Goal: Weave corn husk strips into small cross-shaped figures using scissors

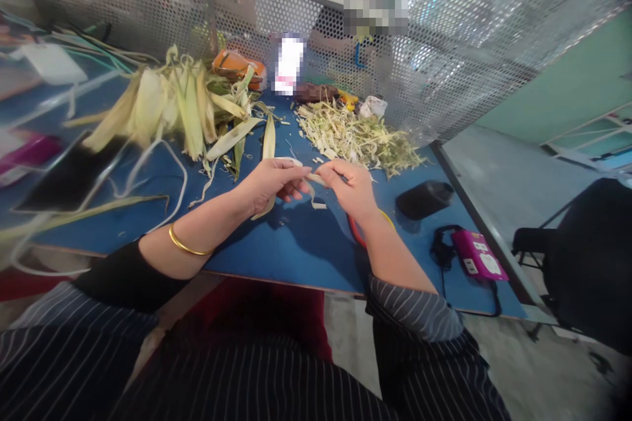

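Husk strip (pixel 316 178), in the head view, sits between the two hands above the blue table (pixel 296 253); the left hand (pixel 282 182) pinches it between thumb and forefinger, its other fingers loosely curled; the right hand (pixel 348 187) grips it with thumb and bent fingers; beyond the right hand lies a heap of shredded husk (pixel 353 131), and to the left a bundle of whole husks (pixel 185 105), near an orange packet (pixel 237 69); on the right, beside a black cylinder (pixel 423 200), a purple box (pixel 476 255) bears white labels, their print too small to read.
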A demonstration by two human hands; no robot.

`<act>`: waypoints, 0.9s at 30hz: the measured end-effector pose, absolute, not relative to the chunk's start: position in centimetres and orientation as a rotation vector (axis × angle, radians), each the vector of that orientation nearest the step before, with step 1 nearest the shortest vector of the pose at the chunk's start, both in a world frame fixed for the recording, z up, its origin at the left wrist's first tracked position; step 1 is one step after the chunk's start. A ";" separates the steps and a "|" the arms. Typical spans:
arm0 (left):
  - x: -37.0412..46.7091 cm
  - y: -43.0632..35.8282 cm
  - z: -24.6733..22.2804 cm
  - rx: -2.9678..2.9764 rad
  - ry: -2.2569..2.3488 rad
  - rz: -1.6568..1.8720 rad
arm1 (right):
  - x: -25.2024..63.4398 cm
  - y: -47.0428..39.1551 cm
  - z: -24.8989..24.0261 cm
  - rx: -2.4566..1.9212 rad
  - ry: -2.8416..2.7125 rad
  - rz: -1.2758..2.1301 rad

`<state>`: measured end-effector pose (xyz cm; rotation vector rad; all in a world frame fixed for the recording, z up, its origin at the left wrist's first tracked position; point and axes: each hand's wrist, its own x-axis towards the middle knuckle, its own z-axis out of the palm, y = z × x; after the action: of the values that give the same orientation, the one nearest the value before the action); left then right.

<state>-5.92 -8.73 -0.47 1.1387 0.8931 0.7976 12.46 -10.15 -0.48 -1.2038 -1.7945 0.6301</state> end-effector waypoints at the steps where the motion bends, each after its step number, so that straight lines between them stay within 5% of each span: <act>1: -5.9 -8.8 -0.4 1.179 0.893 0.809 | 12.4 -10.2 -0.4 -1.218 -1.761 0.690; 8: -5.3 -9.3 -1.0 1.305 0.801 0.560 | 11.6 -10.6 -0.6 -1.172 -1.430 1.417; 14: -4.7 -9.6 -2.0 1.393 0.770 0.365 | 11.6 -10.2 -1.7 -1.147 -1.166 1.639; 18: -4.2 -9.7 -2.0 1.325 0.838 0.270 | 11.5 -10.1 -1.7 -1.149 -1.246 1.312; 27: -4.8 -8.1 -1.4 0.794 0.935 0.713 | 11.2 -11.5 -1.3 -0.986 -1.962 -0.129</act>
<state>-4.83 -8.08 -1.36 0.7944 0.9352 0.7128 11.21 -11.46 -1.34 -0.9864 -1.9619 -0.1288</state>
